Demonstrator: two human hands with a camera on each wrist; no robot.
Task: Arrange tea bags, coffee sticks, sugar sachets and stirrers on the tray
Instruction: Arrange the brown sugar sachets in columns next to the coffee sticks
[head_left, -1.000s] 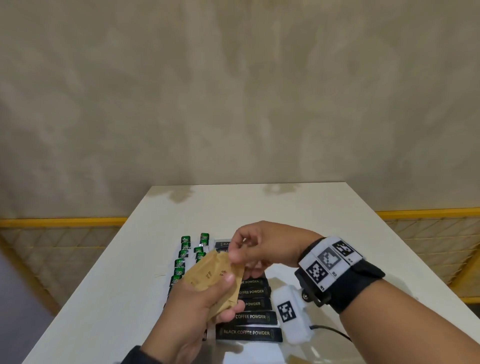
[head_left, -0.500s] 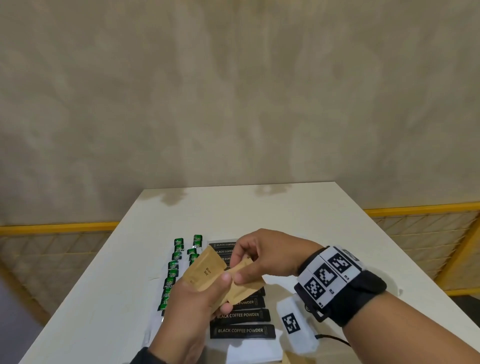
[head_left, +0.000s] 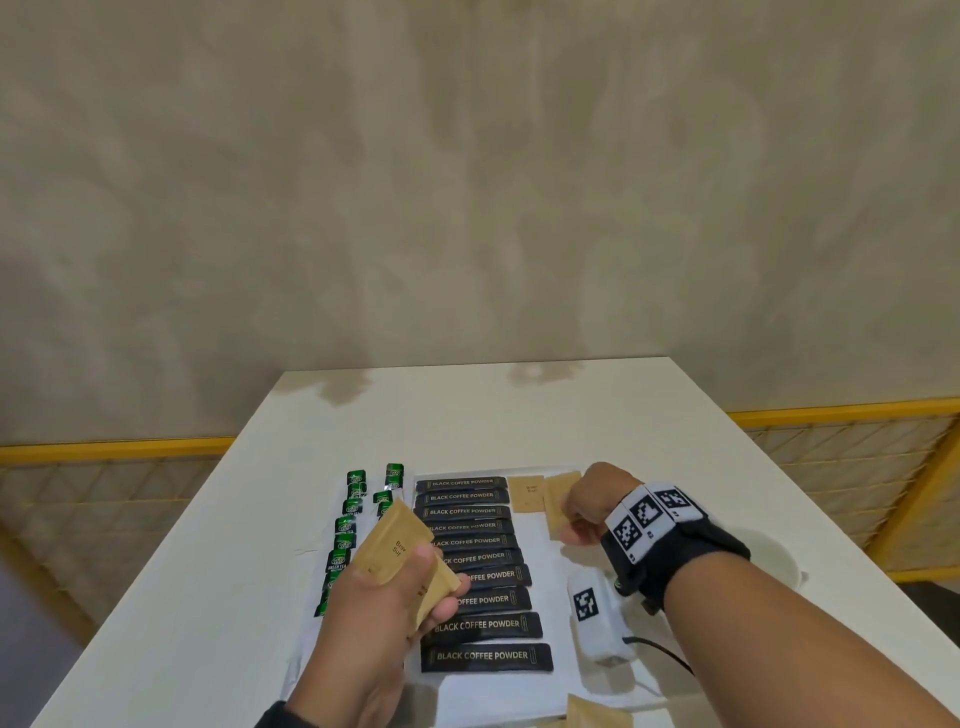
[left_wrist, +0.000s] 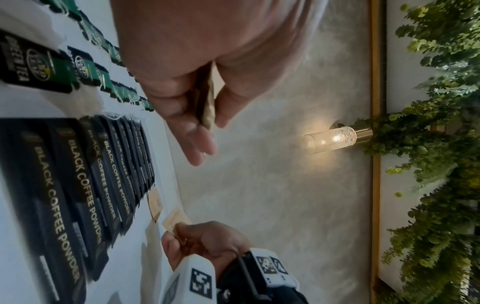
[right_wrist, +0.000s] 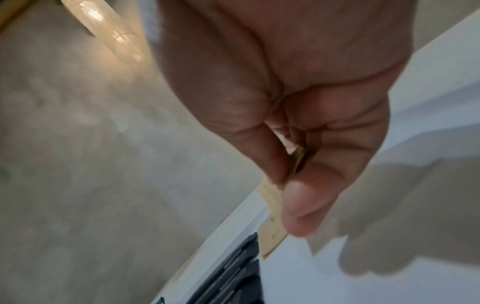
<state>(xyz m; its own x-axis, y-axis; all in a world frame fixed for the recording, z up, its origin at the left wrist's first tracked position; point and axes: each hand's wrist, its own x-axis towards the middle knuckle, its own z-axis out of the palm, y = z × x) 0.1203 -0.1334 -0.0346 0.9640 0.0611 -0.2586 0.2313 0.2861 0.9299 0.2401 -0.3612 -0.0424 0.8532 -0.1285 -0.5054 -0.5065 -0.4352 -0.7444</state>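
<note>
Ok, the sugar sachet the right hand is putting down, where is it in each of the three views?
Head: the sachet lies right of centre, pinched by the right hand, beside a laid sachet.
Left wrist: bottom centre, above the right hand's knuckles.
Right wrist: lower centre, between thumb and fingers.
Shared landmark: the coffee sticks.

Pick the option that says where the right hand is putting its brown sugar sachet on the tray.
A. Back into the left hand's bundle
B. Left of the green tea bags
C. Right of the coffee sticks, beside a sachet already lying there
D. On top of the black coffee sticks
C: the right hand pinches a sugar sachet beside another sachet, to the right of the coffee sticks.
</note>
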